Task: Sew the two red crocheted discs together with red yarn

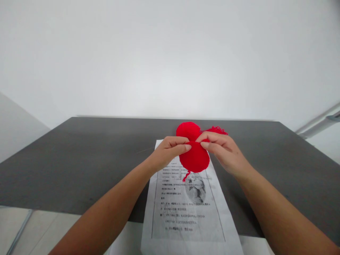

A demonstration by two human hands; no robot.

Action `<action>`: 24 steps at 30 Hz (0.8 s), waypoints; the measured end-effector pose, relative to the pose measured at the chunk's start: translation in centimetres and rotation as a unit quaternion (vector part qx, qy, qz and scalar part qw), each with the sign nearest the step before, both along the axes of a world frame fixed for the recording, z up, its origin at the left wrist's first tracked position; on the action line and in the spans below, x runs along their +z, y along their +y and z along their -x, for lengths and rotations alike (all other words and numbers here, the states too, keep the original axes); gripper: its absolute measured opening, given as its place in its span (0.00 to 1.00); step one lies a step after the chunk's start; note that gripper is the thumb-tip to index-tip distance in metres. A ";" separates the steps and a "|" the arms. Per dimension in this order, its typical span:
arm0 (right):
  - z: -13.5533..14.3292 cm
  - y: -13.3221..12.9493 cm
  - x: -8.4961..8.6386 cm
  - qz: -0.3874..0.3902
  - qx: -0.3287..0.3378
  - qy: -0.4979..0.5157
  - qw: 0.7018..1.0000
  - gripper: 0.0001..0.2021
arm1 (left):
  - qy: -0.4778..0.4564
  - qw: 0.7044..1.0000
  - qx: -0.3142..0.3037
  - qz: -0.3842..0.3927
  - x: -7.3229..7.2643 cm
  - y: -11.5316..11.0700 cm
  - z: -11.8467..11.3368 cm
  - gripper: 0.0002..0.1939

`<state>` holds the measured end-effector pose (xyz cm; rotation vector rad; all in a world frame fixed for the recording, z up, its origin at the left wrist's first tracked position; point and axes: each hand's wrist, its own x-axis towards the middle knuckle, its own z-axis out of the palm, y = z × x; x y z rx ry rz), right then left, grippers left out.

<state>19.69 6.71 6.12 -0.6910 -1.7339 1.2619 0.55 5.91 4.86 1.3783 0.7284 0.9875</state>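
Note:
A round red crocheted piece (195, 158) hangs between my two hands above a printed sheet. My left hand (174, 148) pinches its upper left edge between thumb and fingers. At the upper right edge, my right hand (219, 146) pinches the same piece. A short red yarn tail (186, 176) dangles from its bottom. Just behind my fingers lies a second round red piece (188, 129), partly covered by my hands. Loose red yarn (216, 130) is bunched behind my right hand.
The printed sheet (183, 216), with text and a grey picture, runs over the near edge of the dark grey table (92, 159). A white wall (164, 56) rises behind the table. A grey metal bar (321, 125) shows at the right.

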 end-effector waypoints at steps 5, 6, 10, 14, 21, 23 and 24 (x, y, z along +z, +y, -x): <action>0.1 -0.2 0.2 0.001 -0.010 -0.003 1.000 0.07 | 0.006 1.000 0.006 -0.006 0.0 0.0 0.0 0.18; 0.1 -0.2 0.2 0.001 -0.014 0.000 1.000 0.07 | 0.009 1.000 0.010 -0.006 0.1 0.0 0.0 0.19; 0.1 -0.4 0.3 -0.004 -0.032 -0.005 0.999 0.08 | 0.033 0.999 0.021 -0.020 0.4 -0.1 0.0 0.20; 0.2 -0.4 0.6 -0.008 -0.033 -0.020 0.999 0.07 | 0.050 0.997 0.025 -0.046 0.7 -0.3 0.0 0.19; 0.3 -0.7 0.6 -0.077 -0.043 -0.035 0.995 0.05 | 0.069 0.992 0.021 -0.107 0.7 -0.4 0.0 0.18; 0.2 -0.7 0.6 -0.095 -0.047 -0.039 0.994 0.06 | 0.065 0.991 0.016 -0.115 0.6 -0.4 0.0 0.18; 0.2 -0.7 0.5 -0.099 -0.050 -0.040 0.993 0.06 | 0.066 0.991 0.015 -0.117 0.5 -0.4 0.0 0.18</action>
